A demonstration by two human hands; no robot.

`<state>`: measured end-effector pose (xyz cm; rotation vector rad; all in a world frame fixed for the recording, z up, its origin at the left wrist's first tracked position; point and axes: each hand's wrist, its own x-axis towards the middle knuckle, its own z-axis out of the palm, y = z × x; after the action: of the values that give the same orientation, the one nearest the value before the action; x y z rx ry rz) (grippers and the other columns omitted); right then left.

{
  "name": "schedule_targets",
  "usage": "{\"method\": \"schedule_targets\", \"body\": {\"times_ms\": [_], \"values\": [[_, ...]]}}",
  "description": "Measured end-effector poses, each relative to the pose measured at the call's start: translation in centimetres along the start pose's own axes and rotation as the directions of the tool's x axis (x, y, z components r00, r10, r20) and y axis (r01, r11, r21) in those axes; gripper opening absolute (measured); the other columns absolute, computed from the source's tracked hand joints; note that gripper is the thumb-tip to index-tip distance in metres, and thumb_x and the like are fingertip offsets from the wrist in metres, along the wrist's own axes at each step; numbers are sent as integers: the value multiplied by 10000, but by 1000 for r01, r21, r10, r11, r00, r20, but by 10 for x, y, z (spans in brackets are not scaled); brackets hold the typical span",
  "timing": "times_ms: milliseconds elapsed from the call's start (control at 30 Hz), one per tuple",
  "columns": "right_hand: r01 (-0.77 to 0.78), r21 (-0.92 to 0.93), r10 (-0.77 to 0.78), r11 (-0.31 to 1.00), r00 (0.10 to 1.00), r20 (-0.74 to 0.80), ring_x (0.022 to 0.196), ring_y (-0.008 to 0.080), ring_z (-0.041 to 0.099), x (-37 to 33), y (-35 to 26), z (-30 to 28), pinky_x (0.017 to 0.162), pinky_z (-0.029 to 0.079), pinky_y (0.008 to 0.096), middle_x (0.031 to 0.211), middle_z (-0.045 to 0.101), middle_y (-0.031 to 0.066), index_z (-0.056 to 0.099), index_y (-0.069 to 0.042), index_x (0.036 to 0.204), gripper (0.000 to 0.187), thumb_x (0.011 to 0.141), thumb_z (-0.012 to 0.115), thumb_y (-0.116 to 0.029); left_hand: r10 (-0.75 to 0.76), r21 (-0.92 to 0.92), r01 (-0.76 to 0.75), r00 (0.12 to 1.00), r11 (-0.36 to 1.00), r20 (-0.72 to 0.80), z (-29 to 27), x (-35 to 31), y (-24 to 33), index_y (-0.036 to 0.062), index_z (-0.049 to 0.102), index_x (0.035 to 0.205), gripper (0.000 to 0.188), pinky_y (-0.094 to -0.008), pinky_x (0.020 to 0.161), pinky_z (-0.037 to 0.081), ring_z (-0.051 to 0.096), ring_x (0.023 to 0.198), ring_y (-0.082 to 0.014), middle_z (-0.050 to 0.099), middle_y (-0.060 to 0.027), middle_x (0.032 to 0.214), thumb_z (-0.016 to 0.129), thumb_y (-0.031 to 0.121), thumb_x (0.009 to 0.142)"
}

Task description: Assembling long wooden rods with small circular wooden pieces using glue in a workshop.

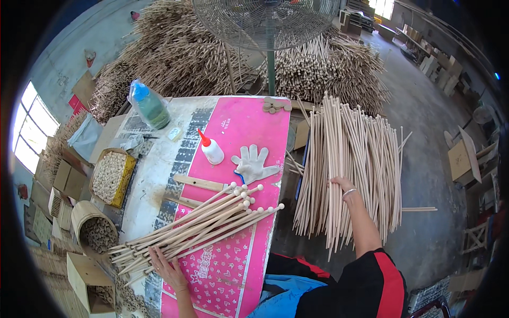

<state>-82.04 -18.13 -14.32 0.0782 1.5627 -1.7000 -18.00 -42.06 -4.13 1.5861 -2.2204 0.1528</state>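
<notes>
On the pink-covered table lies a loose bundle of wooden sticks (185, 233) with round ball ends pointing to the right. My left hand (168, 270) rests at its near left end, fingers stretched out over the sticks. Off the table's right edge is a large stack of plain wooden sticks (371, 164). My right hand (345, 188), wearing a bracelet, is closed round a few of these sticks, its fingers partly hidden. Beyond the bundle lie a white work glove (254, 165) and a white squeeze bottle with a red tip (213, 152).
Wooden strips (199, 183) lie by the bundle. A yellow box of wooden balls (114, 177), a round tub of wooden rings (95, 225) and a bagged green bottle (151, 106) stand left. A large fan (268, 24) rises beyond the table, before heaped sticks (175, 47).
</notes>
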Motion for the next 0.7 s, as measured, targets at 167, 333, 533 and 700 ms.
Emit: {"method": "schedule_targets", "body": {"times_ms": [167,333,533,700], "values": [[175,121,-180,977,983,30,826,252,692,-65,-19,13,702,611,404,926,689,151,520,53,1187,459,783,712,-51,65,-201,-94,987,975,-150,-20,18,43,52,275,1570,730,-493,1225,145,243,1500,-350,258,-172,1628,473,487,1018],[331,310,-379,891,919,107,809,180,625,-155,-51,84,736,549,306,979,622,92,494,0,1275,524,790,690,-14,404,-817,-158,909,554,98,-76,59,216,23,273,1561,866,-415,1188,281,340,1464,-314,370,-187,1572,756,133,851],[261,506,-475,822,805,356,1035,225,607,-238,-10,160,922,520,359,1172,597,103,463,-30,1346,548,826,633,-10,820,-947,-17,506,320,268,-113,72,344,-38,259,1516,1006,-394,1016,453,553,1270,-363,406,-298,1498,799,428,808],[484,381,-615,788,653,442,1302,240,510,-270,10,144,1081,439,406,1451,478,87,367,-30,1483,651,886,627,-44,791,-966,-34,582,255,188,-151,57,364,-9,192,1537,1160,-461,805,526,675,927,-417,675,-279,996,847,305,633]]}}
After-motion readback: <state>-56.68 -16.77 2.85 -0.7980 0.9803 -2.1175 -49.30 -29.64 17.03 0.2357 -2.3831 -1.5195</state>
